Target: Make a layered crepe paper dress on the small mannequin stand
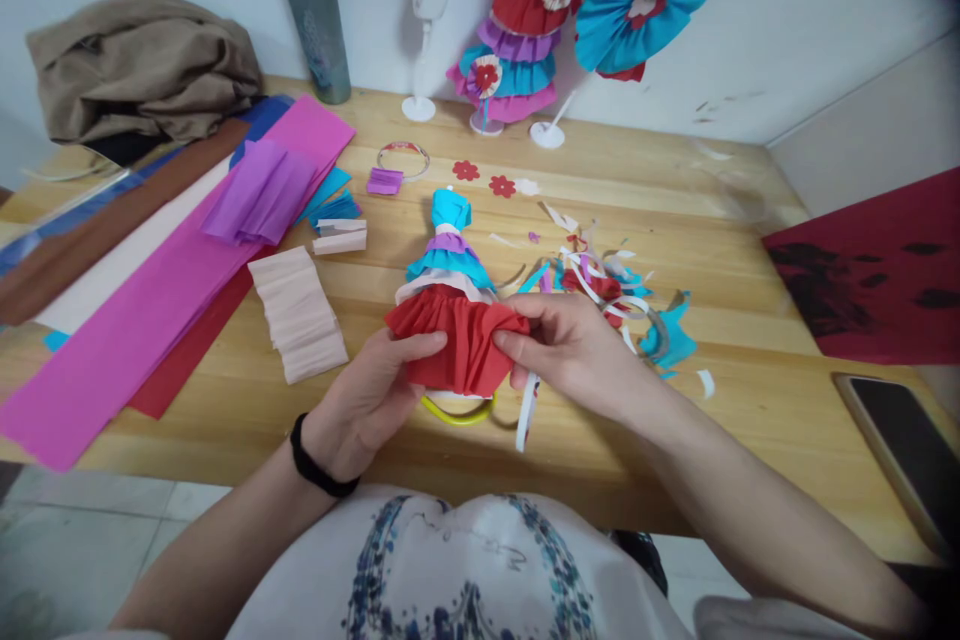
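A small paper dress (pixel 450 265) with blue, purple and white ruffled layers lies on the wooden table in front of me. Its lowest layer is a pleated red crepe paper ruffle (pixel 465 350). My left hand (pixel 379 385) pinches this ruffle at its left side, thumb on top. At the right edge, my right hand (pixel 559 345) grips the same red paper between thumb and fingers. A white strip (pixel 528 415) sticks out below my right hand. Part of a yellow scissor handle (pixel 461 413) shows under the red paper.
Crepe paper sheets (pixel 187 260), a pleated pale strip (pixel 298 315) and a brown cloth (pixel 142 65) lie left. Paper scraps (pixel 600 270) and a tape roll (pixel 655 335) are right, with a phone (pixel 900 450) beyond. A bottle (pixel 311 10) and decorated dress stands (pixel 525 30) line the back.
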`<state>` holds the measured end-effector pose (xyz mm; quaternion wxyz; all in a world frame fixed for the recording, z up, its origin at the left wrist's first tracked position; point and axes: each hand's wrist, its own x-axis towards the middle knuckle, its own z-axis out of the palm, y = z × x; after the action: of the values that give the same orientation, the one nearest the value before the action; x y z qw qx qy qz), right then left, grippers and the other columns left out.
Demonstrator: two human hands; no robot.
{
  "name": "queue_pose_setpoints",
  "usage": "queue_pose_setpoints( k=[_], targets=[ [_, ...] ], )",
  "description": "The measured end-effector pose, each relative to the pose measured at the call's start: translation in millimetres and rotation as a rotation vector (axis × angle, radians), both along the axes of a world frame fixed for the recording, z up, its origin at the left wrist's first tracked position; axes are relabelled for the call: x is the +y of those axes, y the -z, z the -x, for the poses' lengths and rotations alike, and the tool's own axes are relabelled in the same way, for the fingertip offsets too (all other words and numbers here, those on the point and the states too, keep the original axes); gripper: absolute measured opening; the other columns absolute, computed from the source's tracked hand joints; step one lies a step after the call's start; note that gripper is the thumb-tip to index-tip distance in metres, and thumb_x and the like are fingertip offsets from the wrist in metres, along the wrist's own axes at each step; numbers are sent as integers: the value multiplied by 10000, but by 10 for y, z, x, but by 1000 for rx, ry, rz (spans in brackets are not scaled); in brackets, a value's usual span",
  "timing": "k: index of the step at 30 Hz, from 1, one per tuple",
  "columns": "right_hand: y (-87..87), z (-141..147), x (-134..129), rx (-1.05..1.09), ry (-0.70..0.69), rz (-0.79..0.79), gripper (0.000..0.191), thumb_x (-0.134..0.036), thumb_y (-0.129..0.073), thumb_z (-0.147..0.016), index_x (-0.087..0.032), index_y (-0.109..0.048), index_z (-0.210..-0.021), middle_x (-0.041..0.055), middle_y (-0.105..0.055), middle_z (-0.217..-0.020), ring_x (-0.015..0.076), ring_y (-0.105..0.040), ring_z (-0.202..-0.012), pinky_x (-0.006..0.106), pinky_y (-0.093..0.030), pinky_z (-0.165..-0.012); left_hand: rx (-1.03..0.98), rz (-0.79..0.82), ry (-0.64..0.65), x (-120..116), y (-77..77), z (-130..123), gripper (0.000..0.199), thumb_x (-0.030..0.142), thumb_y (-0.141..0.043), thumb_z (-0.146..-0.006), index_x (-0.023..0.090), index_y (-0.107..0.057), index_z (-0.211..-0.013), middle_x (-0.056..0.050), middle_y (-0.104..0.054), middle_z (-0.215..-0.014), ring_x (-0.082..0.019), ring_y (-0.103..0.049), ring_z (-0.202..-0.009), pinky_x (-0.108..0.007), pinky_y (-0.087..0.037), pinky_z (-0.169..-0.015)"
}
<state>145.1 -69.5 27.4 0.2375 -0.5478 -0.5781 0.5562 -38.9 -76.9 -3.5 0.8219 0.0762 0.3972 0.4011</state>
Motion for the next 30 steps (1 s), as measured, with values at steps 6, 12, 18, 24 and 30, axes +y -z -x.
queue_pose_setpoints(
  k=[6, 12, 18, 24, 30],
  targets=[
    [-57, 53, -69, -15, -35, -27, 117, -276, -596, -811, -169, -637, -786, -19, -567, -600, 106, -525, -459, 236, -433, -458, -63, 52, 11, 24, 27, -14, 171, 79, -634, -842, 112, -710, -992, -83, -758, -955, -178, -715, -821, -255, -545, -750],
    [-186, 194, -193, -290, -139, -334, 139, -173, -531, -853, -173, -650, -782, -9, -570, -634, 100, -470, -539, 233, -357, -518, -103, 128, -23, 52, 25, -31, 204, 211, -533, -969, 116, -711, -935, -75, -755, -849, -153, -703, -715, -257, -556, -714],
    [-193, 342, -248, -446, -249, -470, 105, -165, -536, -886, -176, -616, -819, 4, -628, -685, 113, -496, -569, 254, -347, -555, -132, 135, 10, 68, 20, -42, 187, 176, -530, -961, 119, -694, -891, -41, -720, -738, -130, -670, -607, -239, -553, -671],
    [-185, 448, -248, -582, -320, -453, 106, -186, -530, -906, -158, -626, -943, 63, -720, -860, 182, -640, -715, 287, -399, -607, -149, 140, -63, 62, 56, -53, 272, 184, -477, -984, 115, -690, -828, -53, -723, -767, -126, -688, -674, -218, -555, -684],
    [-185, 474, -304, -712, -333, -609, 140, -210, -526, -910, -149, -629, -983, 72, -728, -833, 189, -646, -659, 288, -358, -541, -134, 189, -70, 71, -15, -53, 326, 214, -437, -1010, 117, -687, -824, -58, -716, -784, -133, -684, -703, -237, -553, -716]
  ],
)
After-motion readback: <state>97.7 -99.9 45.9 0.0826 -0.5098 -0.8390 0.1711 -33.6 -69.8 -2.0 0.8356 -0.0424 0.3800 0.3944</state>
